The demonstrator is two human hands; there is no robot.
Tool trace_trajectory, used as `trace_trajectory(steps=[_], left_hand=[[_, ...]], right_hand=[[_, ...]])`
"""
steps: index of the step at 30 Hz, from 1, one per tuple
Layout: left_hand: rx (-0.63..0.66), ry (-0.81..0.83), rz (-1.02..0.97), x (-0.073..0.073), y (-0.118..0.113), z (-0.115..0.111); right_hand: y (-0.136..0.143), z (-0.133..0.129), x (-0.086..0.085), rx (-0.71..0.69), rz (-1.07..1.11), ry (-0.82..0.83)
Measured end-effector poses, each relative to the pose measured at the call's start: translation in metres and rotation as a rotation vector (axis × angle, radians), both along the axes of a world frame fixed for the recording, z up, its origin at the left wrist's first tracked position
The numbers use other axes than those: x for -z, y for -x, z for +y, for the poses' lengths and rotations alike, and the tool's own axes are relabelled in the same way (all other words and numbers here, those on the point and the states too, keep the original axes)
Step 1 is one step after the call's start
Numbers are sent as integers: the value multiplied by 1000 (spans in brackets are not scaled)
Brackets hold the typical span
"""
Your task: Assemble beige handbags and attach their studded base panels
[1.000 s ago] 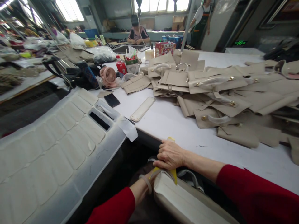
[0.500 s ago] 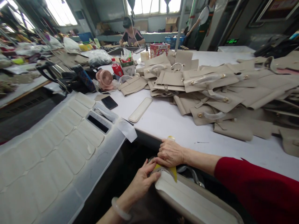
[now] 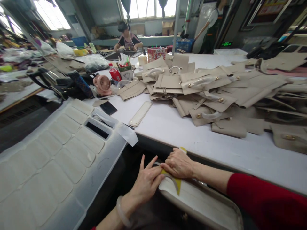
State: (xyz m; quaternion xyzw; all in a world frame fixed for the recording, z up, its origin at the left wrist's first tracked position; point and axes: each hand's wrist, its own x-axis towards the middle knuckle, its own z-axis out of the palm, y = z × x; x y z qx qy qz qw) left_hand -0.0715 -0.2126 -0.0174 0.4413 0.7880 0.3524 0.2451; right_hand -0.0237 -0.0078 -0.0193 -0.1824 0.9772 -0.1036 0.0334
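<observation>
A beige handbag (image 3: 203, 204) lies at the table's front edge with its long pale panel facing up. My right hand (image 3: 178, 163) is closed around a flat yellow tool (image 3: 178, 184); one end sticks out above the knuckles, and a pointed corner rests over the bag's near end. My left hand (image 3: 146, 181) pinches that end of the bag between thumb and forefinger, its other fingers spread upward. The fingertips of both hands meet there, hiding the exact contact. A white bangle (image 3: 122, 211) is on the left wrist.
To the left, pale rounded panels (image 3: 57, 153) cover a sloping board. An oblong beige base piece (image 3: 140, 113) and a dark phone (image 3: 108, 108) lie on the white table. Beige bag parts (image 3: 211, 92) are heaped behind, beside a pink fan (image 3: 102, 84). A co-worker (image 3: 128, 40) sits across.
My left hand's middle fingers have lifted and spread away from the bag's end. The right hand keeps hold of the yellow tool. The whole view has shifted slightly.
</observation>
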Motion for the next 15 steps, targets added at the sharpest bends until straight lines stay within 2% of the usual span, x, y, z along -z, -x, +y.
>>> trace_trajectory(steps=[4, 6, 9, 12, 13, 15], left_hand=[[-130, -101, -645, 17, 6, 8], [-174, -159, -857, 23, 7, 14], [-194, -153, -905, 26, 7, 21], [-221, -135, -873, 25, 9, 24], [-231, -137, -864, 25, 9, 23], [-272, -152, -853, 31, 5, 19]], right_hand=[[-21, 1, -3, 234, -74, 7], [-35, 9, -6, 404, -109, 8], [-57, 34, -16, 673, -161, 23], [-82, 60, -33, 852, -253, 143], [-91, 65, -40, 881, -283, 228], [-110, 64, -51, 900, -320, 537]])
